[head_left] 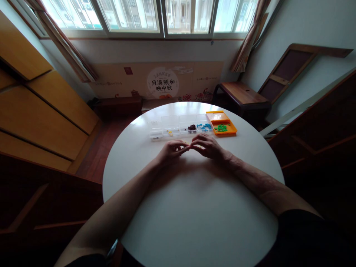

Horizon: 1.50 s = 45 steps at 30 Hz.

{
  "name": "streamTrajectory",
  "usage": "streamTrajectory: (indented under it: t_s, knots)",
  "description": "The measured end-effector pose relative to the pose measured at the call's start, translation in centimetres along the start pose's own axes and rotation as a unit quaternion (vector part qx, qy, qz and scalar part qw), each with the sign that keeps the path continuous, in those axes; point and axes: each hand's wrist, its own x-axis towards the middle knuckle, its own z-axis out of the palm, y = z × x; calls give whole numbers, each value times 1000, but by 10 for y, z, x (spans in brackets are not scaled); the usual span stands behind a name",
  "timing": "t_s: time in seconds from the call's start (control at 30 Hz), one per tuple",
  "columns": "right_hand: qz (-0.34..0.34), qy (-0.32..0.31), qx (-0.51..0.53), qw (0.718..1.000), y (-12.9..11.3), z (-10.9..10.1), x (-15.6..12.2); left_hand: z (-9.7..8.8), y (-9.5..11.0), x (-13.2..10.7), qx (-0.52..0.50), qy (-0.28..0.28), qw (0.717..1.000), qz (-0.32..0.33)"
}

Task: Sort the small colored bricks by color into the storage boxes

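Over the far half of the round white table (189,215), my left hand (174,150) and my right hand (207,146) meet at their fingertips. Both are closed in a pinch; whatever lies between the fingers is too small to make out. Just beyond them stands a row of clear plastic boxes (171,121) with raised lids. Among their contents are a few yellow pieces (170,132), a heap of dark brown pieces (191,128) and scattered blue pieces (205,127). At the row's right end, an orange box (233,129) with its lid up holds bright green pieces (221,128).
A dark wooden chair (239,92) stands behind the table to the right, near a leaning wooden frame (289,70). Yellow cabinets (41,115) line the left side. At the back, a printed cardboard panel (111,79) sits below the windows.
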Motion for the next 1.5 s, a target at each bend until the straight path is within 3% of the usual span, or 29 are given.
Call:
streamTrajectory:
  t_s: [0.23,0.33,0.47,0.63,0.83,1.0,1.17,1.5]
  knots:
    - [37,-33,-12,999,3,1,-2,0,2,-1,57,11,998,15]
    - [57,-28,-14,998,2,1,-1,-7,4,5,107,98,989,24]
    - [69,-9,-19,997,0,0,2,-25,-6,19,208,265,941,-11]
    - [100,20,-35,994,3,2,-1,-38,-28,25,292,294,907,-75]
    - [146,14,-41,988,8,3,-6,-32,-17,13,323,262,908,-46]
    - [138,-50,-54,988,8,2,-6,-24,0,1,333,123,935,7]
    - [131,-60,-64,988,9,5,-8,-15,3,-2,353,27,932,83]
    - [63,-46,-26,997,6,3,-1,-15,2,-2,329,28,941,71]
